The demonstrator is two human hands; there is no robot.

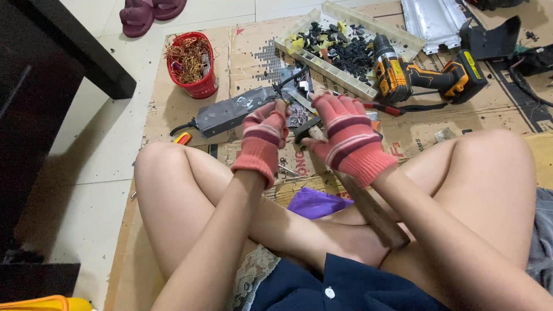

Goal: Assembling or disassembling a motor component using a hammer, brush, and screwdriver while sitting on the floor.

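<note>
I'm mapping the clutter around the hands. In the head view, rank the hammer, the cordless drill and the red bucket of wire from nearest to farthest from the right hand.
1. Hammer: held in the right hand.
2. Cordless drill: beyond it, to the right.
3. Red bucket: far left, past the left hand.

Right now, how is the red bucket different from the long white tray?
The red bucket is round and deep; the white tray is long, flat and split into compartments. The bucket holds tangled coppery wire; the tray holds mostly black bits with some yellow pieces. The bucket sits at the cardboard's left edge, the tray nearer the cordless drill. Both are open containers.
</note>
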